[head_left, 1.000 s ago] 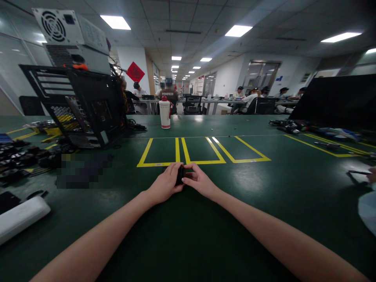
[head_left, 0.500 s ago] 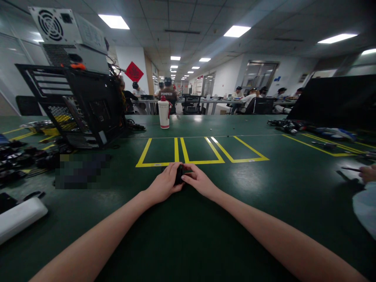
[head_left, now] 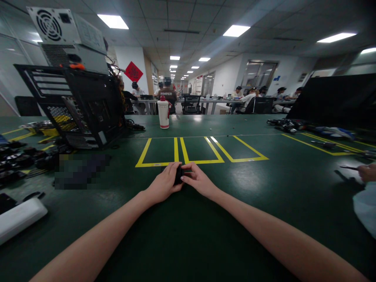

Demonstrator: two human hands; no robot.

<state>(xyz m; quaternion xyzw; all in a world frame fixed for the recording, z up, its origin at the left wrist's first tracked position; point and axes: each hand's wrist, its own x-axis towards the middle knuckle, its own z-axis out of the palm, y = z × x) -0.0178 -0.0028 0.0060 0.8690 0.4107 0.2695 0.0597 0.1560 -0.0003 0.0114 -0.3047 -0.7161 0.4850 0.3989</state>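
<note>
My left hand [head_left: 165, 183] is closed around a small black object [head_left: 178, 176] at the middle of the green table [head_left: 188, 235]. Most of that object is hidden by the fingers, so its kind does not show. From the other side, my right hand [head_left: 200, 181] grips its right end between thumb and fingers. Both hands are low over the tabletop, just in front of the yellow tape frames [head_left: 202, 161].
A black computer case [head_left: 88, 105] with power supplies [head_left: 67, 27] on top stands at left, near dark parts [head_left: 26, 160] and a white case [head_left: 20, 219]. A white cup [head_left: 163, 113] stands behind the tape. At right, another person's hand [head_left: 367, 172] holds a thin tool.
My two hands stay in almost the same place on the black object. At the right edge, the other person's hand and thin tool have shifted slightly.
</note>
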